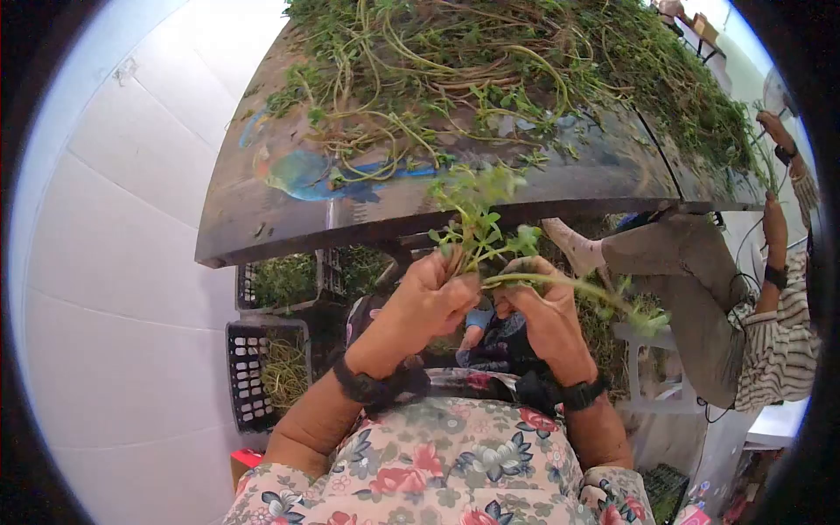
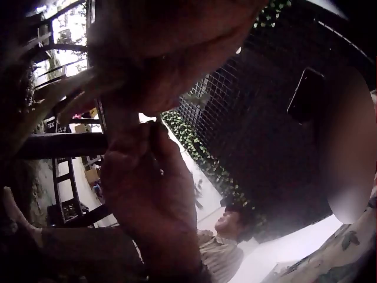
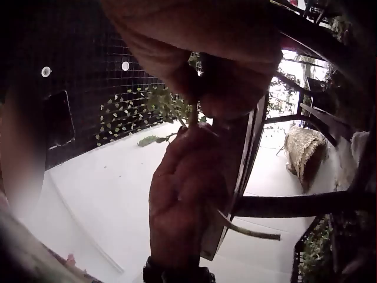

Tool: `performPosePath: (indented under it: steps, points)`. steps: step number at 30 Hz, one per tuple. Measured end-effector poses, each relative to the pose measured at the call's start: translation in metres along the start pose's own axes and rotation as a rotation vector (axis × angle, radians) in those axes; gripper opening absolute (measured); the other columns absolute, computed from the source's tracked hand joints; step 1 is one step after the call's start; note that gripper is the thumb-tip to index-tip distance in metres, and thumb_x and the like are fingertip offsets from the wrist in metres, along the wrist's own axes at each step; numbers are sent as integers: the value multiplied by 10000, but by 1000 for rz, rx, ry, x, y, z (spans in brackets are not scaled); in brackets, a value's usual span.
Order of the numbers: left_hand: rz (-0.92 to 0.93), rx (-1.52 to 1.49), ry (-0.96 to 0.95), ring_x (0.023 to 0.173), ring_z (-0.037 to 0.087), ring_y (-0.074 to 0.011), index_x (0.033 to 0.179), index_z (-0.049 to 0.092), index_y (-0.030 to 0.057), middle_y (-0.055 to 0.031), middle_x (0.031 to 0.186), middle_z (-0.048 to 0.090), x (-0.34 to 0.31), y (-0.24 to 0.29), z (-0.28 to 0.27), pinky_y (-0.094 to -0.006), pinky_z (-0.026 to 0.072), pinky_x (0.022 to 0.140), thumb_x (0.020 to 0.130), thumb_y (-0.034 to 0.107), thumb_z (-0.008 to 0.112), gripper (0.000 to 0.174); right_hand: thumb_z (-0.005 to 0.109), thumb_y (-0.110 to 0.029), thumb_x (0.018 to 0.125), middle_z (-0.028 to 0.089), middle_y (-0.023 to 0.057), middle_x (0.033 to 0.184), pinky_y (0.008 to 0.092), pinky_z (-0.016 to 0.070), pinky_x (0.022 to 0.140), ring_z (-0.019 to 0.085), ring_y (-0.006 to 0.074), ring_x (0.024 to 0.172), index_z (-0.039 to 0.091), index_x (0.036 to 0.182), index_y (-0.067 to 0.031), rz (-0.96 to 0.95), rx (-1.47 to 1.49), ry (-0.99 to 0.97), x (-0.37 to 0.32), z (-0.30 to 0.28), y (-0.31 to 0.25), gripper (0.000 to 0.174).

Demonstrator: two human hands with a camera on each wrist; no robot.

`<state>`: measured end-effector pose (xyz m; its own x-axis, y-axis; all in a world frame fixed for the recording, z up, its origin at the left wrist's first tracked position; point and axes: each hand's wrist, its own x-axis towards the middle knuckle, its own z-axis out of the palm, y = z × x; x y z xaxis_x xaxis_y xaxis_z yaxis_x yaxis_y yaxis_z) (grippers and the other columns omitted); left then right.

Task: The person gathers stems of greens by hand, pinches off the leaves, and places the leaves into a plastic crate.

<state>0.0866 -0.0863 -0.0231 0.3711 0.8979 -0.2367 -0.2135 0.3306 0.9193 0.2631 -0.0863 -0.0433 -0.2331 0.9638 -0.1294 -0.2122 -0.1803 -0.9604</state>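
Observation:
In the head view both hands meet just off the table's near edge. My left hand (image 1: 424,302) grips a small bunch of leafy green stems (image 1: 477,229), leaves pointing away from me. Close beside it, my right hand (image 1: 547,319) pinches a long pale green stem (image 1: 573,282) between thumb and fingers; its leafy tip hangs out to the right. From the right wrist, the left hand (image 3: 182,183) shows curled, with a cut-looking stem end (image 3: 253,233) sticking out below it. The left wrist view is dark, and the right hand (image 2: 156,183) appears there with fingertips bent together.
A big heap of tangled greens (image 1: 490,70) covers much of the worn table (image 1: 262,206). Black crates (image 1: 249,376) with greens stand below at left. Another person (image 1: 779,350) sits at right, hands at the heap. A white plastic stool (image 1: 647,337) stands under the table.

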Motion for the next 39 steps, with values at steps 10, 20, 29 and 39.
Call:
performPosePath:
  steps: [10, 20, 29, 39]
  points:
    - [-179, 166, -34, 405, 313, -31, 771, 511, 72, 56, 514, 386, 1, -1, 1, -198, 220, 376, 855, 176, 507, 134, 530, -65, 778, 596, 44, 721, 245, 434, 543, 526, 86, 606, 583, 907, 18, 3, -321, -71, 9, -14, 2, 162]
    - [-41, 191, 10, 484, 320, -13, 847, 536, 73, 79, 597, 390, 7, -7, -1, -176, 225, 394, 866, 269, 545, 198, 481, -55, 783, 602, 153, 773, 329, 464, 624, 600, 231, 700, 542, 1004, 19, -281, -703, 64, 13, -8, 3, 241]
    - [-37, -31, 51, 510, 308, -6, 980, 520, 72, 91, 618, 361, 7, -12, -2, -165, 219, 425, 874, 246, 546, 205, 483, -82, 833, 510, 14, 705, 196, 336, 469, 422, 81, 527, 500, 992, -7, 77, 57, -7, 12, -20, 1, 176]
    - [-115, 50, 141, 556, 402, -7, 991, 543, 83, 86, 679, 443, 4, -5, 3, -154, 324, 466, 866, 269, 576, 227, 510, -104, 813, 571, 14, 685, 212, 408, 535, 491, 63, 597, 621, 906, 14, 45, -294, -86, 12, -22, 10, 187]
